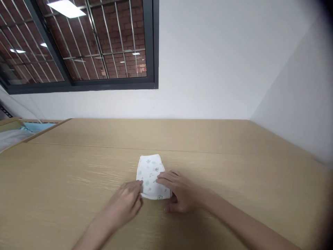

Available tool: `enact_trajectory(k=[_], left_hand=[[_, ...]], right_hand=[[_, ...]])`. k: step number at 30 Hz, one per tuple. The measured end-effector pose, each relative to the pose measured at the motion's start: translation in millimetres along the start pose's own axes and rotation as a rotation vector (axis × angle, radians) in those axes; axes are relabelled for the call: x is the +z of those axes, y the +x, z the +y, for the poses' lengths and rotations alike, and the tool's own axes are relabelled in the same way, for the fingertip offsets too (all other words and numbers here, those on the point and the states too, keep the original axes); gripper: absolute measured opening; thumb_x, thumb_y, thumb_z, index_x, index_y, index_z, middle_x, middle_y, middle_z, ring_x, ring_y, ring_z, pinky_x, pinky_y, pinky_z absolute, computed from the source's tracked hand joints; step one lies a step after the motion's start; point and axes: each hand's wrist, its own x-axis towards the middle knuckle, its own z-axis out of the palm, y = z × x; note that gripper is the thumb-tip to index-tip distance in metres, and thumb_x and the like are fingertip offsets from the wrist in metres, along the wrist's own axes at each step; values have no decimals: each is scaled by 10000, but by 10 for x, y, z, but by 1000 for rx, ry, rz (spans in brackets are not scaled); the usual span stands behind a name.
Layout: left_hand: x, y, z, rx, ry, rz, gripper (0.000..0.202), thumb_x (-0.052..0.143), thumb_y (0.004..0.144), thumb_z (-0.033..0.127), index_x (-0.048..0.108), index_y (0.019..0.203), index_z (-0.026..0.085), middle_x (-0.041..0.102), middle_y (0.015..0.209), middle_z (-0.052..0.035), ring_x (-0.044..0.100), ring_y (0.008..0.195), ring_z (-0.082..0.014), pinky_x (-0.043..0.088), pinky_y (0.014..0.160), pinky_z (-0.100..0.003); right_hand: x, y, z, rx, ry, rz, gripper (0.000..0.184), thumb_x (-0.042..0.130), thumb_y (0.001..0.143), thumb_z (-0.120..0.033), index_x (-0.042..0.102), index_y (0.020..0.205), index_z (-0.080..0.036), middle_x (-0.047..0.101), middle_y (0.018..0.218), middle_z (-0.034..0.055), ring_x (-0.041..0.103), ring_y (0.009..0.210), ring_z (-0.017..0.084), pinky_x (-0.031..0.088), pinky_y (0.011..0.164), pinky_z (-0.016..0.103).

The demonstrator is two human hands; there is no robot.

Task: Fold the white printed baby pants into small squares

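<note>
White printed cloth (149, 168), right in the middle of the action, lying flat on the wood-grain tabletop (65, 184), straight ahead of the person and just on the near side of the thin seam (104, 147) that crosses the board! Small pastel motifs dot its face, and it narrows towards the far edge.

Over to the left hand (128, 199): fingers curled, one fingertip right on the cloth's left edge, down near the close corner. Is it pinching the fabric or merely pressing? I can't tell from this angle.

And the right hand (183, 192), what a contrast: fingers stretched out and laid across the cloth's right side, thumb set apart below the near corner, no clench in it at all.

Beyond, white wall (208, 62) meets the tabletop's back edge, and up on the left sits a dark window frame (152, 45), with metal bars (102, 55) and brickwork (125, 34) showing through the glass. Far left, behind a wooden rim (47, 131), lies pale blue material (39, 127) beside something whitish (11, 137).
</note>
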Motion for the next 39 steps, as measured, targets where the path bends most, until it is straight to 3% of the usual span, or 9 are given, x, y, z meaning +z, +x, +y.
enact_trajectory(k=[2,5,10,14,17,21,29,33,39], left_hand=[[-171,135,-47,-96,-148,-84,304,445,922,194,634,1160,205,667,1308,-105,642,1178,-257,536,978,-412],[-412,403,-161,-219,-346,-185,346,449,924,285,636,1208,223,683,1274,-80,624,1176,-269,482,1008,-415],[-624,780,-328,-268,-554,-348,311,453,914,370,680,1007,177,723,1058,-61,647,979,-244,486,888,-337],[-605,811,-418,-226,-753,-446,449,632,859,462,619,1203,173,709,1136,-68,654,994,-228,497,804,-284],[-438,772,-478,-297,-802,-281,492,679,829,462,588,1199,149,707,1093,-83,656,948,-215,495,760,-277],[-92,792,-516,-483,-559,16,352,621,863,447,579,1041,146,678,902,-60,621,786,-193,453,667,-284],[276,881,-500,-602,-249,188,374,561,917,301,482,1248,146,699,994,-119,669,930,-268,481,808,-370],[307,879,-402,-533,-107,271,457,501,930,250,442,1346,70,619,1241,-232,582,1195,-346,437,1004,-503],[476,847,-155,-132,22,279,606,389,955,213,285,1538,85,325,1600,-199,197,1525,-321,290,1198,-540]], right_hand=[[-14,-39,38,-19,121,-38,705,777,773,-435,538,1410,-255,592,1391,89,530,1272,290,349,1125,410],[-33,-1,97,92,228,-11,540,683,845,-327,575,1370,-259,651,1303,92,557,1233,297,422,1054,412],[-111,218,165,254,339,91,332,469,1007,-429,634,1217,-231,713,1123,84,653,973,253,511,834,368],[-183,389,291,285,452,123,377,457,1008,-504,651,1098,-194,719,1035,70,651,875,232,507,760,340],[-177,505,395,296,501,150,370,466,1002,-502,649,1028,-182,711,1026,78,647,877,228,504,749,329],[-50,683,468,403,443,205,307,481,993,-461,615,1022,-186,709,1028,91,654,911,241,502,767,339],[274,943,583,539,291,356,278,473,991,-333,538,1205,-169,690,1135,128,648,1039,260,494,854,363],[264,958,465,516,-4,454,321,448,1006,-314,566,1248,-141,651,1215,173,591,1145,304,450,967,433],[255,964,111,85,-170,362,484,264,1075,-348,471,1470,-157,487,1516,148,379,1432,274,302,1161,481]])
